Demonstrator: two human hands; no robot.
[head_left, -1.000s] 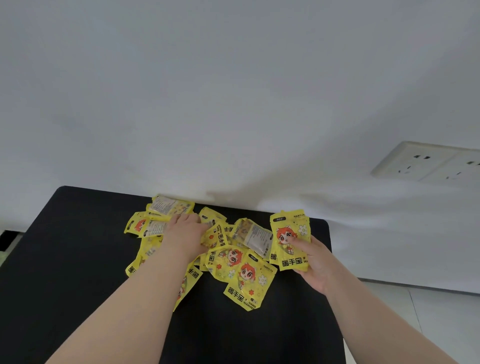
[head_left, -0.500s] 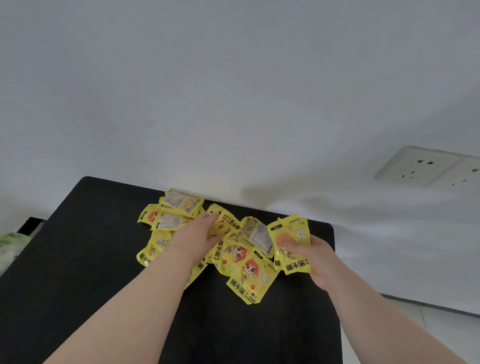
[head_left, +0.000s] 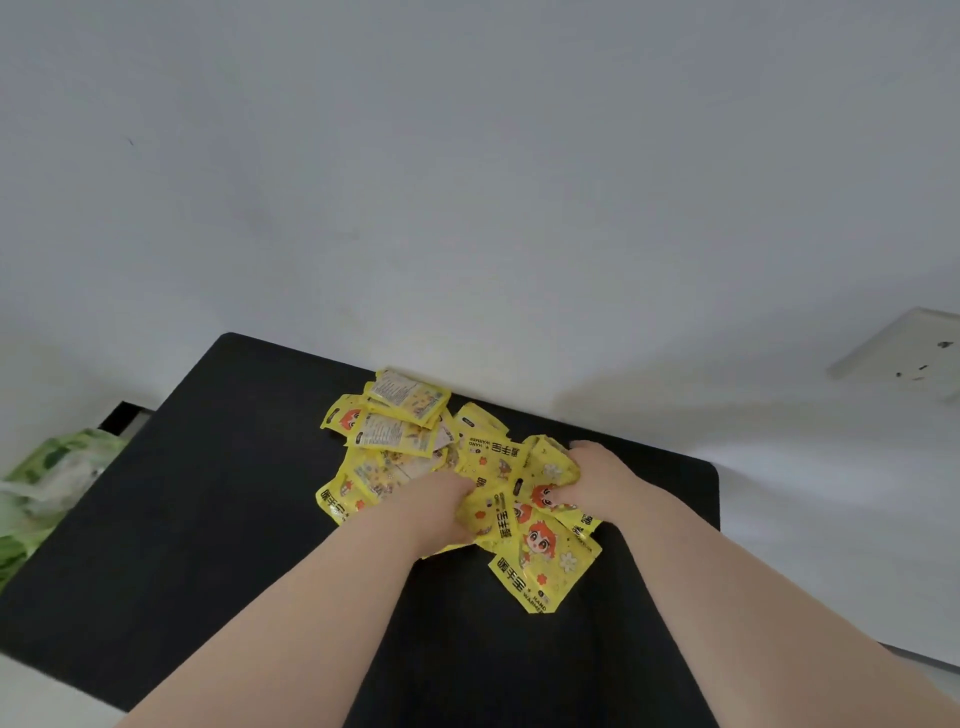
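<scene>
Right hand (head_left: 597, 480) atop yellow packets (head_left: 405, 441)

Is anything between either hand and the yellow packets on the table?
Nothing visible. The left hand is in the pile of yellow packets, its fingertips hidden among them. The right hand grips several at the pile's right side. Only the black table lies beneath.

The black table (head_left: 218, 519) has a flat, dark top with rounded corners. Toward 12 o'clock on it, close to the far edge, a loose heap of yellow packets (head_left: 405, 441) lies, many overlapping each other. At 5 o'clock of the heap, one single packet (head_left: 545, 566) lies flat with the printed face up.
</scene>
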